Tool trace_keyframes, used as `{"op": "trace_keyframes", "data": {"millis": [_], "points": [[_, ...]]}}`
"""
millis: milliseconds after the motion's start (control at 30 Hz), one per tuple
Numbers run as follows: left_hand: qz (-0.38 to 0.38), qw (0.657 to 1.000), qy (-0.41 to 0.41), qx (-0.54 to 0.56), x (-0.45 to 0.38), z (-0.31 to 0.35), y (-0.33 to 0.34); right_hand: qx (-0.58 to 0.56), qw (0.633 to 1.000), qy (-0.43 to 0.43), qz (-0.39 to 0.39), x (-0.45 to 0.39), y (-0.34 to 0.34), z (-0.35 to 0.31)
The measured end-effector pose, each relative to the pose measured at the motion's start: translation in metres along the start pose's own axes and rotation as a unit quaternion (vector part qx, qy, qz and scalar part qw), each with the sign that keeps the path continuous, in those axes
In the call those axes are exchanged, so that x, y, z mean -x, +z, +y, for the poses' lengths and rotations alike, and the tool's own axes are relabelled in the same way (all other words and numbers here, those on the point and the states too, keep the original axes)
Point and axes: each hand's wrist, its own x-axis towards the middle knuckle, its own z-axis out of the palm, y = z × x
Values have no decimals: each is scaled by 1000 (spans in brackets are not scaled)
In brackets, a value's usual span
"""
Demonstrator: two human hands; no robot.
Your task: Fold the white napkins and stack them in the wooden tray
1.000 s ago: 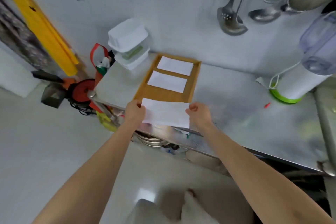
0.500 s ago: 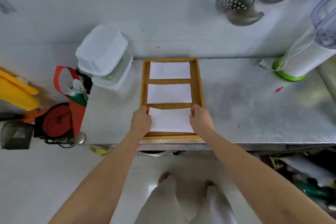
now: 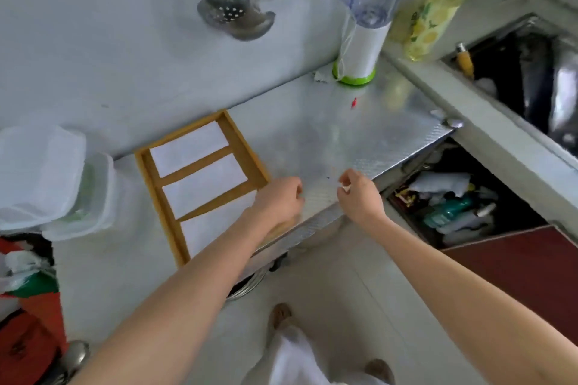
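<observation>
The wooden tray [image 3: 156, 194] lies on the steel counter [image 3: 328, 141], at its left. Each of its three compartments holds one folded white napkin: the far one [image 3: 189, 147], the middle one [image 3: 205, 184] and the near one [image 3: 212, 228], which my left forearm partly covers. My left hand [image 3: 280, 200] hovers at the tray's near right corner, fingers loosely curled and holding nothing. My right hand [image 3: 359, 194] is over the bare counter to the right of the tray, also loosely curled, with no napkin in it.
Clear plastic containers [image 3: 40, 175] stand left of the tray. A blender [image 3: 362, 50] and a soap bottle [image 3: 434, 15] are at the back right, and ladles [image 3: 231, 12] hang on the wall. A sink [image 3: 531, 78] is at far right, with a cluttered shelf [image 3: 453, 206] below the counter.
Both hands have let go of the third napkin, which now lies in the tray's near compartment, and have moved to the right. The view has swung right.
</observation>
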Motion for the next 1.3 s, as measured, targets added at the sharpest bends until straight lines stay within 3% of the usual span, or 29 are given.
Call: {"op": "trace_keyframes", "data": {"millis": [133,267,467,600,800,1033,1300], "points": [[-69,987,127,-75,-20,115,50,-8,988,132,79,53,-70,114],[-117,946,246,-177,-9,250,115,-30,949,260,177,150,-147,237],[-173,846,413,-290,70,453,246,-59,842,431,319,344,-234,395],[-195,776,510,-316,142,556,331,-70,757,522,386,463,-262,465],[-211,655,636,-349,229,675,434,-79,654,636,403,591,-271,534],[-240,534,722,-369,290,795,543,-57,594,704,385,688,-284,603],[-256,430,793,-348,349,927,612,20,534,769,351,741,-345,686]]}}
